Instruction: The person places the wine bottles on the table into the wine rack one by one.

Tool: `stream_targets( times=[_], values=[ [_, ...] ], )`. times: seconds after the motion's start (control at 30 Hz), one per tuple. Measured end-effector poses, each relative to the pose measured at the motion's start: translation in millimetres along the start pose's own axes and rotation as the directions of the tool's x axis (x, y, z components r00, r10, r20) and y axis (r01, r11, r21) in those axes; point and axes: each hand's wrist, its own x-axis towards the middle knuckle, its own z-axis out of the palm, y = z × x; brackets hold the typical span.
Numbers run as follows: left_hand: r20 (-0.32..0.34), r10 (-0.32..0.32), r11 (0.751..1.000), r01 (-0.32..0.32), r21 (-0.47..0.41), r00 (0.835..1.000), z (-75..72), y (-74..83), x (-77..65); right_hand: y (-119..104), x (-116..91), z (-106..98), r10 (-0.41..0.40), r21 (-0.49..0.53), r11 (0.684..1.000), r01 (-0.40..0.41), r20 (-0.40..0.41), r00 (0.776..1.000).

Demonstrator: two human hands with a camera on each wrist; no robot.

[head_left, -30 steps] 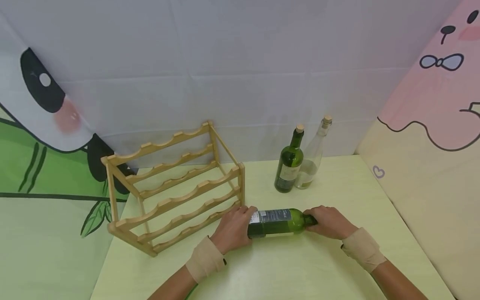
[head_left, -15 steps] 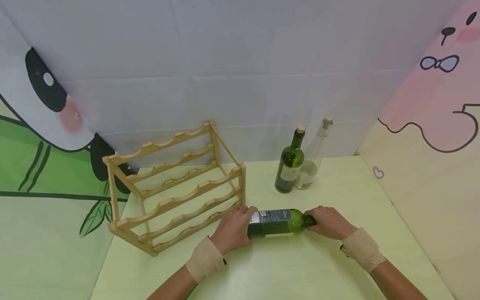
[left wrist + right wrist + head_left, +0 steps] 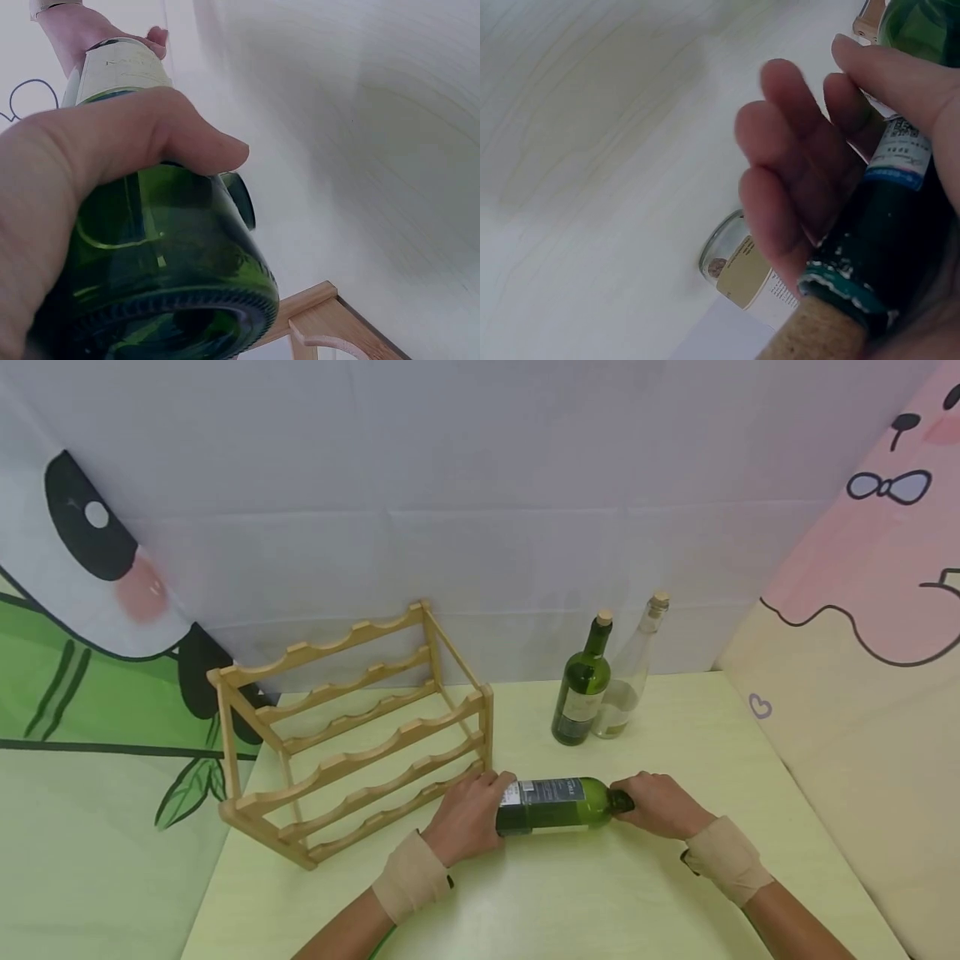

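A green wine bottle [image 3: 558, 802] with a dark back label lies on its side, its neck pointing right. My left hand [image 3: 468, 814] grips it near the base; in the left wrist view the thumb [image 3: 180, 135] lies across the green glass. Around the neck curl the fingers [image 3: 780, 150] of my right hand [image 3: 660, 806]. The right wrist view shows a cork [image 3: 817, 334] in its mouth and a small printed sticker on the neck. Just left of the bottle's base stands a wooden wine rack [image 3: 397, 739] with scalloped rails and no bottles in it.
Behind the held bottle, another green wine bottle [image 3: 581, 685] and a clear glass bottle [image 3: 622, 693] stand upright and corked, side by side. A pale cloth wall [image 3: 495, 560] rises at the back of the light table [image 3: 570, 902]. Printed cartoon panels flank both sides.
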Motion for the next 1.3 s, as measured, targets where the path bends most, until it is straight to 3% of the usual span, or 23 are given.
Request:
stream_targets(
  times=[0.53, 0.87, 1.3],
  values=[
    [0.033, -0.002, 1.0, 0.002, 0.002, 0.999, 3.8, 0.7, -0.7, -2.2, -1.9, 5.8, 0.097, -0.012, 0.995, -0.097, 0.012, 0.995],
    [0.033, -0.014, 1.0, 0.014, -0.016, 0.999, 2.1, -1.4, -0.6, 0.4, -1.2, 10.6, 0.057, -0.05, 0.997, -0.06, -0.069, 0.996],
    [0.023, -0.009, 1.0, 0.009, 0.004, 1.0, 0.3, -0.4, -1.1, -2.0, -4.1, 9.6, 0.022, -0.065, 0.997, -0.029, -0.101, 0.995]
  ],
)
